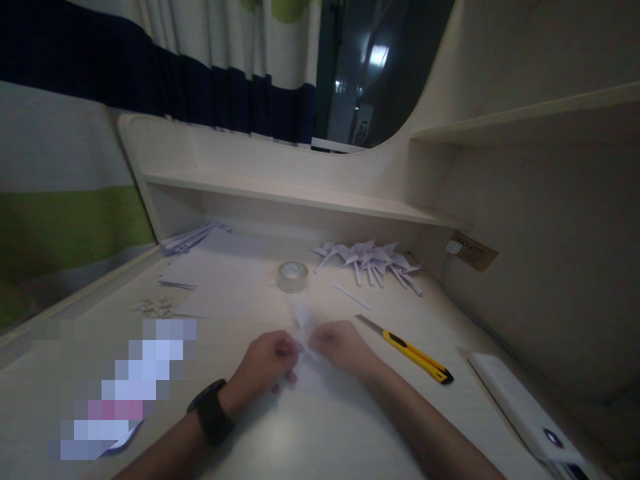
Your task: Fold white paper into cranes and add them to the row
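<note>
The left hand (270, 360) has its fingers (286, 348) curled inward, thumb and index finger nearly closed and pinching the near-left edge of a piece of white paper (304, 317). The right hand (343, 343) has its fingers bunched against the right side of the same paper; blur hides the gap between the fingertips, so whether they grip it cannot be told. The paper is at the near centre of the desk (280, 443), between the two hands. A flap projects to the far side; the rest is blurred and partly covered by the hands.

A roll of clear tape (293, 285) lies just beyond the paper. A thin white stick (350, 295) lies to the right of the tape. Paper pinwheels (370, 259) are grouped at far right. A yellow utility knife (415, 353) lies right of the right hand, blade exposed and directed far left. Blank sheets (225, 273) occupy far left, with a bundle of rolled paper sticks (193, 239) behind them and small pale pieces (155, 307) nearer.

Both forearms enter from the near edge and converge at the paper. The left wrist carries a dark watch (213, 410). Both hands are held low over the desk.
</note>
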The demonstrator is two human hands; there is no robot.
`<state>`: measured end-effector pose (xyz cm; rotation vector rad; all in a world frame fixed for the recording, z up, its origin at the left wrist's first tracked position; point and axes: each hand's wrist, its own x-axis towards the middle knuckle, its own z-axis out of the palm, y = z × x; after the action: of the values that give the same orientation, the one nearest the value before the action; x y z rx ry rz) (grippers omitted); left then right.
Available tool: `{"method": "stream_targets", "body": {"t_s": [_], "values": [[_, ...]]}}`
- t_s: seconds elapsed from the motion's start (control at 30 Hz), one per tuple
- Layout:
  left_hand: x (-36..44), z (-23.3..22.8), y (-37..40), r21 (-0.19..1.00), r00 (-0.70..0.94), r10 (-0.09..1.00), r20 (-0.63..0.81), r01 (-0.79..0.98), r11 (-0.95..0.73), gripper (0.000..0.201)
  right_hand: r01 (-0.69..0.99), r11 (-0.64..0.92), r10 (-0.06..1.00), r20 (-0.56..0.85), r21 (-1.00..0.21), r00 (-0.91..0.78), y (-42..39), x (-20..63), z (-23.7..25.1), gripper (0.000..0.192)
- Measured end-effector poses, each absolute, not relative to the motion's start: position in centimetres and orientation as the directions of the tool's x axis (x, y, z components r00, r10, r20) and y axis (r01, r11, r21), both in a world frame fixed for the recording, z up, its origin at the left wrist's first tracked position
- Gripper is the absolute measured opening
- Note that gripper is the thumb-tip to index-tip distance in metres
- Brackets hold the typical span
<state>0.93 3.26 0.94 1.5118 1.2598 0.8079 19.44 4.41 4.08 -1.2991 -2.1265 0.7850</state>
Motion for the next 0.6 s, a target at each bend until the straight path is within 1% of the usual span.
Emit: {"method": "stream_targets", "body": {"t_s": [0.23,0.33,0.6], "values": [[0.97,1.42,3.08,0.952,0.185,0.968,-0.170,0.285,0.113,0.013,0.574,0.354,0.919,0.160,-0.738,-0.360,4.27,19.32,4.26,0.013],[0.91,1.44,3.19,0.959,0.181,0.969,-0.167,0.259,0.116,0.013,0.571,0.367,0.915,0.175,-0.735,-0.364,4.27,19.39,4.32,0.012],[0.89,1.53,3.04,0.971,0.185,0.969,-0.163,0.202,0.125,0.012,0.605,0.369,0.912,0.150,-0.706,-0.381,4.27,19.28,3.99,0.013]]}}
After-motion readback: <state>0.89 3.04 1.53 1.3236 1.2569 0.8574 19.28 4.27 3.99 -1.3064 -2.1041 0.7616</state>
